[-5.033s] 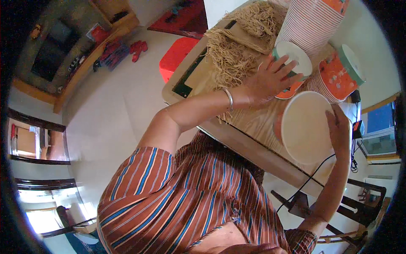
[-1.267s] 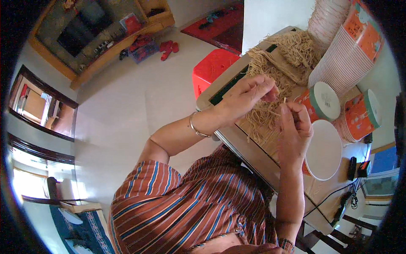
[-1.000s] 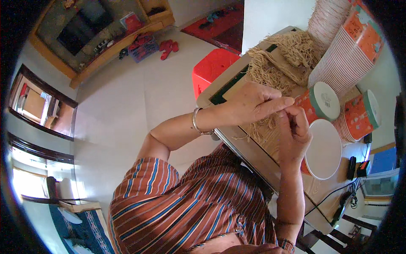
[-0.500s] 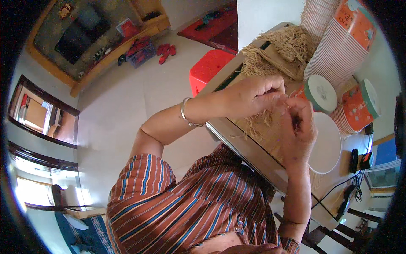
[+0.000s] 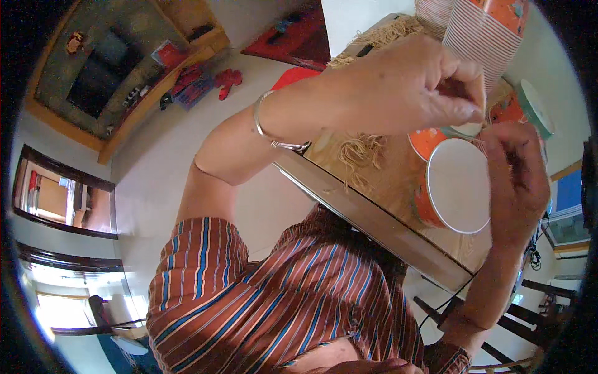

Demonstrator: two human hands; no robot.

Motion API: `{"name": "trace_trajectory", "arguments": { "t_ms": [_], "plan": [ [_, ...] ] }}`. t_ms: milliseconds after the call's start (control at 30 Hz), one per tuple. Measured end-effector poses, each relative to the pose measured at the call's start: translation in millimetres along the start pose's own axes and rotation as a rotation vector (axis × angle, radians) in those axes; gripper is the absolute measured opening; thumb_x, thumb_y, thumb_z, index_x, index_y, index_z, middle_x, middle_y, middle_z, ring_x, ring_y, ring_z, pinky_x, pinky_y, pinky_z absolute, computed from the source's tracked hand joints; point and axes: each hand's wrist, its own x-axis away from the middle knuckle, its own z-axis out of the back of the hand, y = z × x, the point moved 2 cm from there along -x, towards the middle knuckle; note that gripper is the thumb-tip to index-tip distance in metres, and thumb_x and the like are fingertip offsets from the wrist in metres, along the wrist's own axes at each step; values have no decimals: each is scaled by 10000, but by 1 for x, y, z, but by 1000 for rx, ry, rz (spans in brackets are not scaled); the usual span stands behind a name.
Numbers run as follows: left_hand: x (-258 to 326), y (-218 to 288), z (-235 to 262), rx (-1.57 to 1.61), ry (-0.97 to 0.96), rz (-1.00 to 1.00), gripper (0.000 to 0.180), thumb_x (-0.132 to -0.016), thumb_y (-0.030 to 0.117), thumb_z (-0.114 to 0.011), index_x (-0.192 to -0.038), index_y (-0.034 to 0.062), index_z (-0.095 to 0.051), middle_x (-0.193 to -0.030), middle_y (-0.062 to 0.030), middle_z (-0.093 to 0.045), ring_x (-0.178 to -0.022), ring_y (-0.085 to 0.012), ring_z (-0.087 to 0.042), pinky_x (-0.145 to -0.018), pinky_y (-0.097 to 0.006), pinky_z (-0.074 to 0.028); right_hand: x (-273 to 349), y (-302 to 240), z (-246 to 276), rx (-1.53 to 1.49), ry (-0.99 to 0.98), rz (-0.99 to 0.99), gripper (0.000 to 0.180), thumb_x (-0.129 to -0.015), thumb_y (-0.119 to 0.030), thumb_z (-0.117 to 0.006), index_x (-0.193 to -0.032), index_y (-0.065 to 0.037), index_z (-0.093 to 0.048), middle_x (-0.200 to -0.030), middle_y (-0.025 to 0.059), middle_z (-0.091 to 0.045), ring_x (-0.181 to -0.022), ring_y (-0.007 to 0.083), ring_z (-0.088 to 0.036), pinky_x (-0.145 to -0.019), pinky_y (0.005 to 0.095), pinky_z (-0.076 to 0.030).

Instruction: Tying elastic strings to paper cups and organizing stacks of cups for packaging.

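The orange paper cup (image 5: 451, 187) sits on the wooden table (image 5: 380, 215), tipped so that its white bottom disc faces up toward the person, just below and between the two raised hands. The left hand (image 5: 411, 87) hovers right above it, fingers bunched and thumb pressed to fingertip in a tight pinch; whatever it nips is too small to make out, perhaps a strand of the straw-like fibre. The right hand (image 5: 517, 181) stands at the cup's right edge, fingers curled inward, close against the rim or touching it; whether it actually holds anything I cannot tell, since the palm side is in shadow.

So the cup lies beneath the left hand and to the left of the right hand, its axis leaning toward the person rather than standing upright. The right hand is the nearer of the two to its wall; the left hangs over its far rim.

A second orange cup (image 5: 436, 137) peeks out just behind, partly hidden by the left hand, and another with a pale green lid (image 5: 529, 109) lies farther right. A tall stack of ribbed paper cups (image 5: 479, 31) rises at the far end. Pale shredded fibre (image 5: 358, 153) is strewn over the table to the left of the cups. A thin bangle (image 5: 268, 131) circles the left wrist, and a striped shirt (image 5: 280, 299) fills the near foreground.
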Motion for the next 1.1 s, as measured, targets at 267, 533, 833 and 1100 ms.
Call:
{"name": "trace_trajectory", "arguments": {
  "t_ms": [267, 533, 833, 1100],
  "plan": [
    [-22, -14, 16, -43, 160, -66, 135, -828, 134, -659, -868, 6, -653, -729, -38, -637, -681, -84, -572, -645, -247, -476, 17, 36, 65, -13, -30, -290, 67, -856, 17, -628, -892, -29, -595, -824, -20, -569, -695, 64, -520, -643, 196, -436],
    [-8, -61, 39, -239, 333, 264, 103, -896, 130, -610, -873, 32, -630, -808, 23, -626, -756, -41, -559, -697, -208, -459, 65, 77, 80, 102, -242, -572, 60, -912, -47, -547, -854, -61, -552, -666, -61, -467, -527, 0, -339, -460, 189, -270],
    [-20, -64, -7, -152, 161, 110, 86, -888, 121, -616, -875, 37, -629, -794, 53, -602, -755, -22, -541, -692, -214, -467, 47, 71, 37, 152, -496, -480, 121, -893, -135, -570, -888, -15, -556, -745, 181, -608, -714, 359, -630, -625, 395, -492],
    [-18, -45, -50, -120, -47, 97, 97, -856, 119, -654, -854, 34, -608, -769, -14, -585, -739, -82, -563, -645, -240, -456, 29, 54, 25, -242, -263, -624, 268, -862, -6, -580, -1113, -99, -562, -1069, 41, -616, -623, 127, -567, -511, 297, -470]
  ]
}}
